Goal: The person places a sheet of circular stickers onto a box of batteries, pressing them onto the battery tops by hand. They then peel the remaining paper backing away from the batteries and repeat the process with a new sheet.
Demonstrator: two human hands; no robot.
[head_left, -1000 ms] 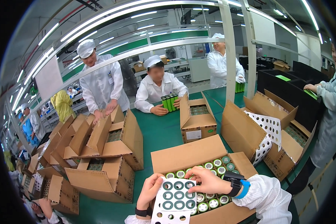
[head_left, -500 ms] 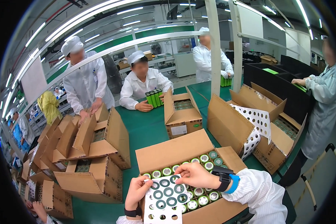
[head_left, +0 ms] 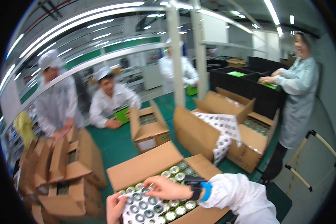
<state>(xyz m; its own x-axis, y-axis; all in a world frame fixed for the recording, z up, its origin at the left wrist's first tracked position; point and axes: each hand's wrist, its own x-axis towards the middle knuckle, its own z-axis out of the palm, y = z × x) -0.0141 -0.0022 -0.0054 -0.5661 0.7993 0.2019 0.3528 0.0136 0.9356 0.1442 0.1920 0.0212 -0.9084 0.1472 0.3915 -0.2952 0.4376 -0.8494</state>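
Observation:
A white sheet of dark ring stickers (head_left: 141,207) lies tilted over an open carton (head_left: 147,168) of cylindrical battery cells (head_left: 170,215) with green sleeves. My left hand (head_left: 115,207) pinches the sheet's left edge between thumb and fingers. At its upper right corner, my right hand (head_left: 167,187) is closed in a pinch over a ring. Whether those fingertips hold only the sheet or also a loosened ring is too blurred to tell. Rows of cells show above the sheet and to its right; the sheet and my hands hide others.
Open cartons are stacked on the left (head_left: 69,198). Another carton (head_left: 149,128) stands beyond mine on the green table (head_left: 115,147). At right, a carton (head_left: 246,149) has a white perforated sheet (head_left: 222,128) draped over it. Co-workers stand or sit around the table, one beside black bins (head_left: 235,87).
My view has swung to the right, so the surroundings sit farther left in the picture, with some blur. Both hands stay at the sticker sheet.

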